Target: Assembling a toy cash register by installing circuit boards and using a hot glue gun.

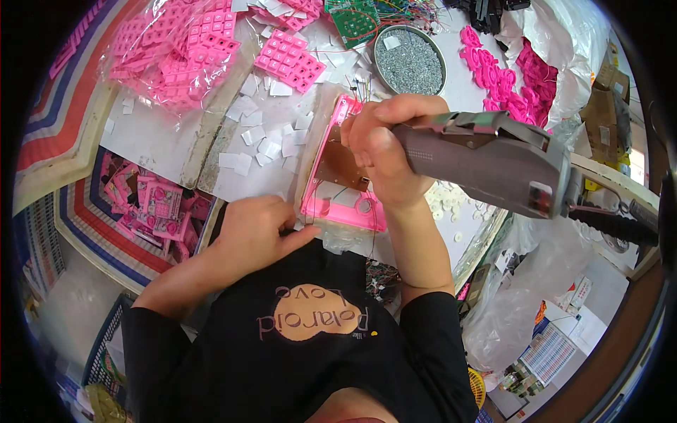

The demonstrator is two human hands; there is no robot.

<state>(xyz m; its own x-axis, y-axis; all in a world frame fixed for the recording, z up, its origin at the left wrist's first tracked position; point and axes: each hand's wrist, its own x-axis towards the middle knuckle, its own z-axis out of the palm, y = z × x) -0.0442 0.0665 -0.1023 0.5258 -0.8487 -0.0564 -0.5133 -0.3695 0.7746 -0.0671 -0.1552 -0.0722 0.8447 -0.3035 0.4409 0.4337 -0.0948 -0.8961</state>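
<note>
Right hand (381, 151) grips grey electric screwdriver (486, 162), tip down on pink plastic casing (338, 204) at table's (162, 141) near edge. Left hand (250, 229) loosely curled, empty, just beside casing's near-left corner.

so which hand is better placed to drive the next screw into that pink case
Right. The right hand already grips the grey electric screwdriver directly over the open pink case; the left hand rests empty beside its lower-left corner.
</note>
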